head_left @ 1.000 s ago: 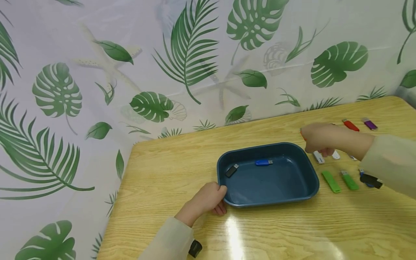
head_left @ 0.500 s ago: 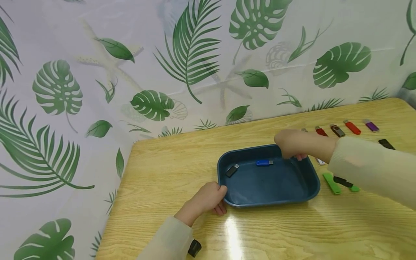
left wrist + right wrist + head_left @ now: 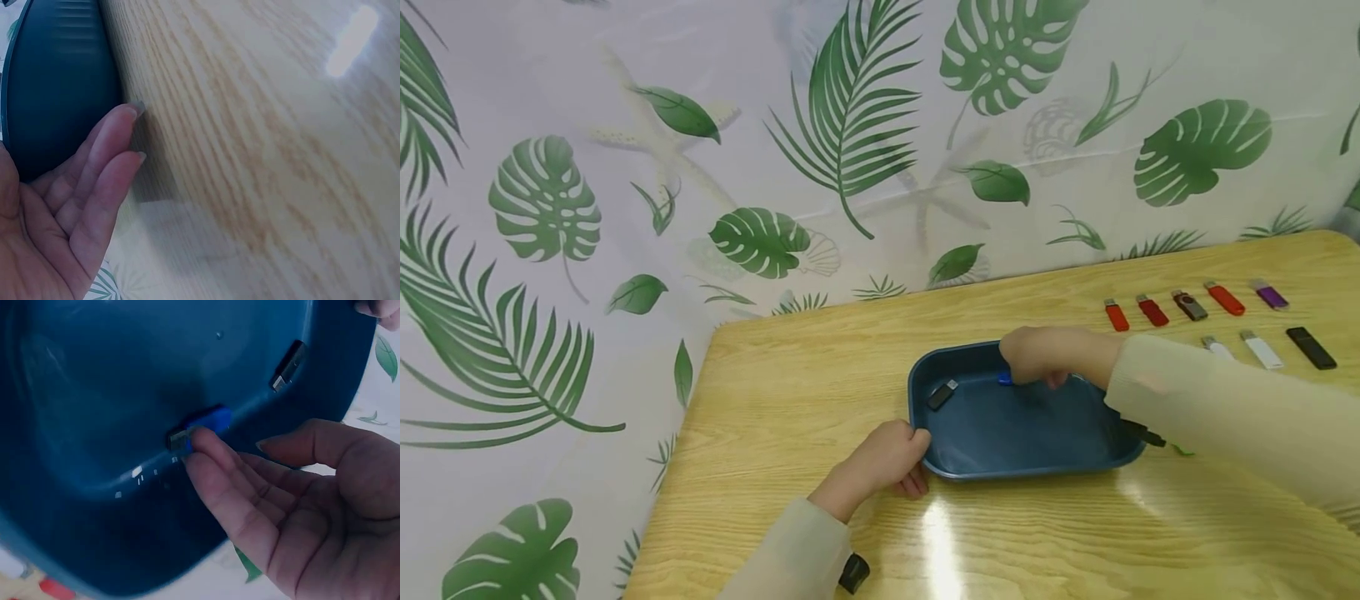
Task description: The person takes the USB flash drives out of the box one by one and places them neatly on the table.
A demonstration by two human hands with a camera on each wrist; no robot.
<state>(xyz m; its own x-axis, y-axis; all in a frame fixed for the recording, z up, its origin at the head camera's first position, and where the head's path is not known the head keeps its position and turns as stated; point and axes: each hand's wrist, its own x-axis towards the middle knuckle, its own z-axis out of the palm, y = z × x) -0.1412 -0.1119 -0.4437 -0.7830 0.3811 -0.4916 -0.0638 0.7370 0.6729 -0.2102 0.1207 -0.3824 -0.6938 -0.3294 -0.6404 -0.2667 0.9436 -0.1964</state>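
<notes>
A dark blue plastic tray stands on the wooden table. At its front left corner my left hand holds the rim, thumb on top and fingers along the outer wall. Inside the tray lie a black USB stick and a blue USB stick. My right hand reaches into the tray at its far side. In the right wrist view its fingertips are at the blue stick's connector end, touching or just over it, and the thumb stands apart. The head view shows only a bit of the blue stick.
Right of the tray, red sticks, a brown swivel stick, a purple one, white ones and a black one lie in rows. My right sleeve hides others. A leaf-printed cloth hangs behind the table.
My right hand has moved left from the sticks beside the tray, across its right part, to the blue USB stick inside. The left hand stays on the rim.
</notes>
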